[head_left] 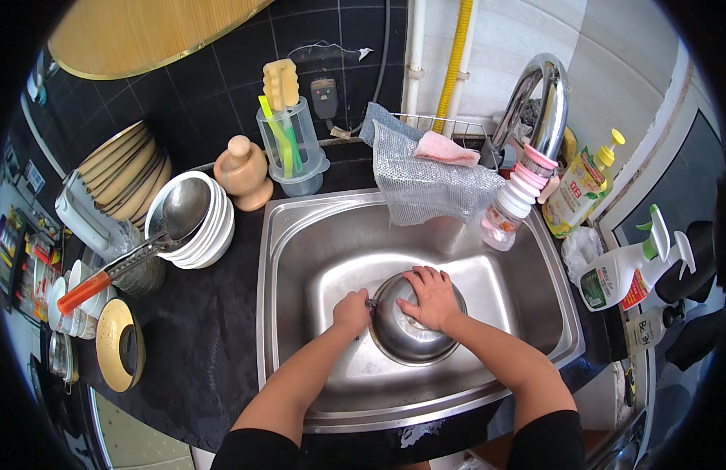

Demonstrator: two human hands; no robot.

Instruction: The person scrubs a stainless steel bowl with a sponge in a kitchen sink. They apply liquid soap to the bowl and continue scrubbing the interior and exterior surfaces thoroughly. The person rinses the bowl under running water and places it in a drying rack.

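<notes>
A metal bowl (394,333) lies upside down in the stainless steel sink (320,368). My right hand (432,298) presses on its raised base from the right, fingers spread flat over the metal. At the bowl's left side, my left hand (352,315) is closed round a small dark scrubber (371,305), which looks like steel wool and touches the bowl's wall. Most of the scrubber is hidden by the fingers. The faucet (549,102), with its pink and white spout attachment (510,205), hangs over the sink's far right.
Stacked white bowls (214,247) hold an orange-handled ladle (187,207) left of the sink. Nearby are a wooden mortar (244,176), a clear brush holder (304,184) and a yellow bowl (111,356). Cloths (433,184) drape over the back rim. Spray bottles (602,282) stand at right.
</notes>
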